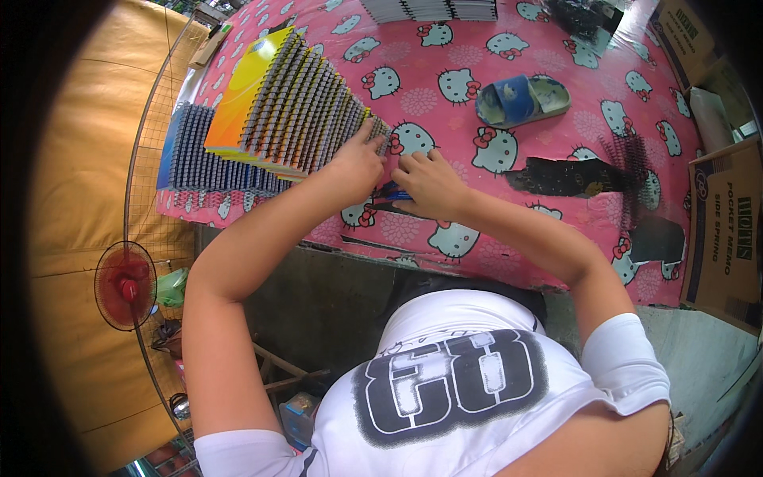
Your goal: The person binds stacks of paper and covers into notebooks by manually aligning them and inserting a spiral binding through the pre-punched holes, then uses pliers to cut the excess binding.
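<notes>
My left hand (358,163) is at the near right end of a fanned stack of yellow and orange spiral notebooks (274,103). Its fingers close on the end of a notebook's coil, the index reaching forward along it. Just to the right, my right hand (431,183) curls over a small dark blue tool (391,192) lying low by the table's near edge. Most of that tool is hidden under the hand, so its kind does not show. Blue spiral notebooks (191,147) lie beneath and left of the yellow ones.
A pink patterned cover (413,103) spreads over the table. On it are a blue slipper (520,102), torn black patches (556,176) and another notebook stack (429,9) at the far edge. Cardboard boxes (723,230) stand at right; a red fan (127,286) is at left.
</notes>
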Available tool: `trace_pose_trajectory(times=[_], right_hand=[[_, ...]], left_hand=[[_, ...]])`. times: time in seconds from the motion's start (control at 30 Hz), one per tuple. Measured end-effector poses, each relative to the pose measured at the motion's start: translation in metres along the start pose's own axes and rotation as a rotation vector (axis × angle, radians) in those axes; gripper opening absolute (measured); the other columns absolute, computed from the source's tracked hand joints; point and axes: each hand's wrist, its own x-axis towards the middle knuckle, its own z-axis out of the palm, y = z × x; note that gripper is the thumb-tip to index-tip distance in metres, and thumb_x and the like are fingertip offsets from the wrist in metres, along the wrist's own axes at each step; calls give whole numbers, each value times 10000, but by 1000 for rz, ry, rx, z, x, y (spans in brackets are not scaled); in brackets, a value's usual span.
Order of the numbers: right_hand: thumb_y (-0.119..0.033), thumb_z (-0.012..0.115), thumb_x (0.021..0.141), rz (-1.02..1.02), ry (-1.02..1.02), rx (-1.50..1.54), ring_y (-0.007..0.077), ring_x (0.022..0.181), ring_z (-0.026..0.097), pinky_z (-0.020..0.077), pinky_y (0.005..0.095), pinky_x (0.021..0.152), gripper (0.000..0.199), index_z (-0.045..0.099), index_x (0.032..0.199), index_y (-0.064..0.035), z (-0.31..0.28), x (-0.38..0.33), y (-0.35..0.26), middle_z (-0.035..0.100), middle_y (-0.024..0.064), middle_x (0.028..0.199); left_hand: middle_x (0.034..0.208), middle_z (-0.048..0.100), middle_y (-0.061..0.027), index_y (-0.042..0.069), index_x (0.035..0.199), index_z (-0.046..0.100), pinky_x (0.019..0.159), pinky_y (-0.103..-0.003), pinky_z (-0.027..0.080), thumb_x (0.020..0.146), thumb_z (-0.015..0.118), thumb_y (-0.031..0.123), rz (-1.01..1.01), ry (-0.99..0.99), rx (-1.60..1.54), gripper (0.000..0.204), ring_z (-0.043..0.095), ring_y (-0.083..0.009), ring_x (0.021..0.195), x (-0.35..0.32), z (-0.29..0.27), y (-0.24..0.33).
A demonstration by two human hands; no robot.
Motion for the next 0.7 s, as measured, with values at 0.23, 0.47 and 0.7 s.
trace_pose_trajectory(times=[0.23, 0.47, 0.7], right_hand=[[-428, 701, 762, 481, -703, 582, 338, 964, 641, 509, 477, 784, 526, 629, 1111, -41, -48, 45, 2, 655, 183, 1009], [-416, 707, 760, 142, -212, 98, 291, 916, 603, 450, 458, 751, 462, 634, 1009, -33, -23, 11, -6, 607, 144, 981], [-417, 720, 727, 48, -42, -93, 255, 998, 522, 376, 394, 848, 470, 609, 1021, -68, 0, -1, -5, 551, 106, 1022]], left_hand=[[1405, 483, 1, 206, 1274, 587, 1154, -588, 62, 824, 599, 273, -6, 17, -17, 454, 301, -251, 1396, 2, 5, 1], [1459, 424, -11, 177, 1360, 511, 1155, -586, 45, 843, 575, 294, -2, 52, 35, 534, 265, -261, 1415, 5, 13, 4], [1428, 460, -17, 153, 1310, 563, 1155, -585, 61, 839, 569, 282, 16, 43, 30, 488, 283, -263, 1406, 0, 7, 2]])
